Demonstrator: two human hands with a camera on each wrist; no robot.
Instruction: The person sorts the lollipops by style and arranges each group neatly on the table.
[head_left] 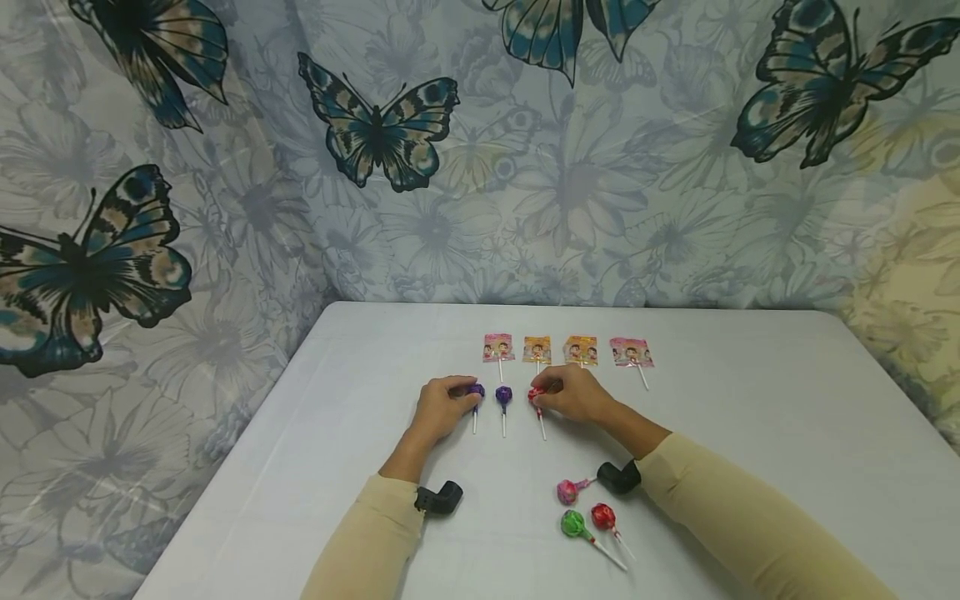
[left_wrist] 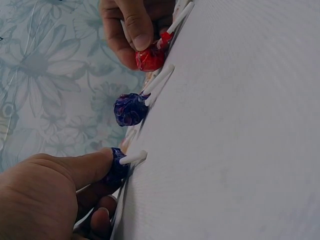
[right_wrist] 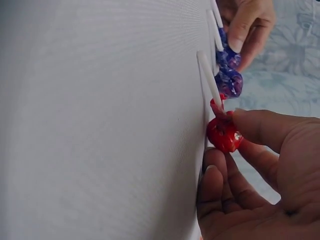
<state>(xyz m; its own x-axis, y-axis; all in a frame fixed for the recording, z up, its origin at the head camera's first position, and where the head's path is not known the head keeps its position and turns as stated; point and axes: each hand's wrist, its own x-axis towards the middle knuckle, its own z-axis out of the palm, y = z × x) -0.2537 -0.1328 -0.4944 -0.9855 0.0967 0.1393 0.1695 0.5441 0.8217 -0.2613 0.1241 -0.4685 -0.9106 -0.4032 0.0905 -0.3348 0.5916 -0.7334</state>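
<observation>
1. Butterfly-printed fabric (head_left: 480, 150) is hanging as a backdrop behind a white bench (head_left: 750, 433), which is filling the lower part of the head view.
2. Two arms in cream sleeves (head_left: 735, 517) are reaching forward over the bench, each one wearing a small black wrist camera.
3. The left hand (head_left: 438, 410) is resting at the middle of the bench, its grip closing narrowly with thumb and fingers pinching the wrapped head of a purple lollipop (head_left: 476, 390).
4. The right hand (head_left: 573, 393) is lying just to the right, its grip likewise narrow, pinching the head of a red lollipop (head_left: 534, 395).
5. Between the two hands a second purple lollipop (head_left: 504, 395) is lying untouched, forming a short row with the other two.
6. All three are lying with their long axes running toward the person: heads at the far end, white sticks pointing back. Each held head is sitting right at its hand's fingertips, on the inner side of the hand.
7. Four flat packets (head_left: 570, 350) are sitting in a row just beyond the hands, each with a stick pointing toward the person.
8. Nearer the person, beside the right forearm, a pink lollipop (head_left: 567, 492), a green lollipop (head_left: 573, 523) and another red lollipop (head_left: 603, 517) are lying loosely clustered.
</observation>
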